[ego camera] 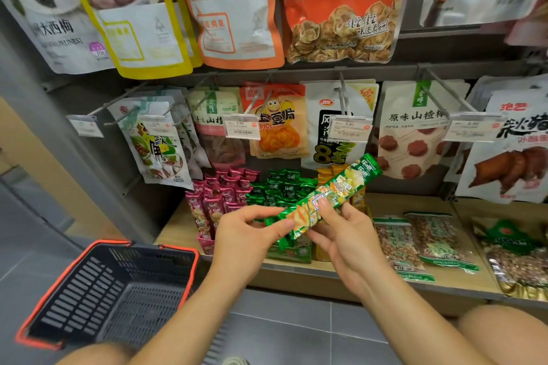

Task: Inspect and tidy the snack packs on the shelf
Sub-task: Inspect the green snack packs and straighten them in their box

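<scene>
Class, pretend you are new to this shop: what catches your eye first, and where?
A long green pack slants across the centre, the left hand pinching its lower end and the right hand gripping its middle. A black basket with an orange rim sits lower left; a big orange bag hangs top centre.

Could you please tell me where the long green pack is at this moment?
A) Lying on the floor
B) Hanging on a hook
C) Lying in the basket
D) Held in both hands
D: the left hand and the right hand both pinch the green pack, holding it tilted in front of the shelf.
</scene>
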Motion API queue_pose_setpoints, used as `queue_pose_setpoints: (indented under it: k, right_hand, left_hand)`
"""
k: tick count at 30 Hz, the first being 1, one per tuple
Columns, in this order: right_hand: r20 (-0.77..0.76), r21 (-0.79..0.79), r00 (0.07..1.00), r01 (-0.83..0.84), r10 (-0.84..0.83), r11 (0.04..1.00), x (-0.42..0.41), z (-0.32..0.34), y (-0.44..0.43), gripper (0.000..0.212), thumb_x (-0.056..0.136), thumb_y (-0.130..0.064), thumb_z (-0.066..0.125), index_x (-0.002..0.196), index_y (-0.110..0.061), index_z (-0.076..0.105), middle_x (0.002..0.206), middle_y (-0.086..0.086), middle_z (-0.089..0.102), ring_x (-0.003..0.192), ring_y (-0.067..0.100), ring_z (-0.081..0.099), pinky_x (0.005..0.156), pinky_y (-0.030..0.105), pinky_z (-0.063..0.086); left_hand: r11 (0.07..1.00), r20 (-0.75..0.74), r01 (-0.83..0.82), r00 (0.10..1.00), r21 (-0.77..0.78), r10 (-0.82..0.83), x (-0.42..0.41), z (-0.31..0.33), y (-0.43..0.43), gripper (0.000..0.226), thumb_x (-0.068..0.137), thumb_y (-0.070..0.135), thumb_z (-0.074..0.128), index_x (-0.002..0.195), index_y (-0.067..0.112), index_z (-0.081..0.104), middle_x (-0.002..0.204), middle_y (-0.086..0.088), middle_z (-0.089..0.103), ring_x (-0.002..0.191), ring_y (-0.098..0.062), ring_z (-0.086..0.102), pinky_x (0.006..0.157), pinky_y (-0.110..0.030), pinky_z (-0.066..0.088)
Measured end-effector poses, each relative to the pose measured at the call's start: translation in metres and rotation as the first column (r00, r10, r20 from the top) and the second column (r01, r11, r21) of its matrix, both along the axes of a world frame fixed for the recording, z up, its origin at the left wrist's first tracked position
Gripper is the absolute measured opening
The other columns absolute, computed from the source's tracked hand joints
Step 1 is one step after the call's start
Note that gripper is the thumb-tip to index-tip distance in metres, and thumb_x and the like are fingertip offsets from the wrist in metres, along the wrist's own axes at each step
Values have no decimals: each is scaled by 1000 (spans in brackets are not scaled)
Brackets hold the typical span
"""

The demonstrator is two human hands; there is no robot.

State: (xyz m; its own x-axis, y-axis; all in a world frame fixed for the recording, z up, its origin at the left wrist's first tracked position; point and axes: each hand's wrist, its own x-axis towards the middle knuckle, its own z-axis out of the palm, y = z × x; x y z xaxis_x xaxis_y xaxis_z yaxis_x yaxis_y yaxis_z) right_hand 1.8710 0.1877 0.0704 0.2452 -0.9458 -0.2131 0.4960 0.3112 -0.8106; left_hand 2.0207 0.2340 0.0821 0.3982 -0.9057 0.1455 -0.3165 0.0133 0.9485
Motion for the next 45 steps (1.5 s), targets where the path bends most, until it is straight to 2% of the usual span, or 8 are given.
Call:
queue_pose_setpoints:
  k: [5,10,16,23,26,32,39,45]
  right_hand:
    - [20,-17,999,30,-30,999,2,0,-3,26,96,-18,56,121,-9,59,106,9,74,98,23,71,69,31,60]
    - [-39,-6,955,-294,293,956,0,-2,1,33,90,-7,62,121,-13,53,101,8,75,90,22,73,65,34,59]
    - [-239,-5,899,-380,368,925,-5,-7,2,46,89,2,63,128,-20,52,109,17,71,98,29,69,84,48,57]
    - [-492,-107,802,-442,339,891,-6,-8,5,95,79,8,72,149,-38,27,116,-1,69,100,13,70,90,38,56]
    - [-580,-164,733,-531,354,831,-2,-6,10,93,82,12,67,147,-41,27,124,-6,61,99,11,69,84,28,57]
    - [-725,-215,618,-624,306,751,3,-6,13,80,88,2,65,145,-41,28,146,-8,44,129,-3,41,90,7,43]
    - [-636,-118,652,-611,413,783,2,-12,14,29,96,-7,57,125,-5,56,104,8,71,84,14,70,76,22,55]
    - [-816,-188,541,-583,206,790,-1,-12,10,50,83,-16,75,130,-11,58,104,-9,70,92,-2,67,79,21,56]
  left_hand:
    - [997,-34,-76,997,-26,75,-2,-4,-4,17,65,20,88,66,27,73,59,11,67,53,2,55,52,-15,44]
    - [1000,113,-2,994,-17,4,-5,-10,0,22,70,16,85,66,26,66,58,-3,63,56,-25,61,59,-44,54]
    - [946,97,193,970,261,-225,-5,-17,2,26,84,16,75,72,13,52,47,1,57,39,-17,59,39,-22,42]
    - [773,118,426,838,470,-533,23,-11,0,29,78,48,74,78,20,65,64,5,60,58,-8,50,59,-25,38]
    - [889,-30,317,945,329,-326,31,-2,-4,46,72,56,74,104,24,62,80,-7,69,67,-11,62,58,-31,49]
    - [994,-295,94,953,62,-72,35,2,-8,19,84,11,71,102,13,64,91,-3,76,80,-17,73,59,-28,58]
    - [1000,-331,30,943,9,-26,43,2,-11,23,82,12,74,102,16,62,92,-1,76,84,-19,73,67,-31,59]
    - [973,-493,-211,859,-97,138,65,21,-14,44,89,31,68,126,9,56,90,4,68,67,-9,61,51,-22,43]
